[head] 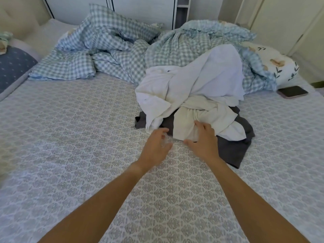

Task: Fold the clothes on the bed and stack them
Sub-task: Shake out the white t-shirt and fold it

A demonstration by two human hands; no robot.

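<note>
Hands apart: my right hand [203, 140] rests spread on the cream garment [201, 118], left hand [156, 146] hovers loose beside it; pile tangled on the bed [70, 128]; pulling may drag the grey garment [233, 148] along; phone [292, 92] nearby.

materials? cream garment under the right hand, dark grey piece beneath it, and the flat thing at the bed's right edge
Cream garment: soft matte woven cloth, likely cotton; it creases and bunches.
Dark grey piece: thin matte fabric, lies flat, loose thread at its left corner.
Flat thing: looks like a phone, glossy dark glass face, pale case rim.
</note>
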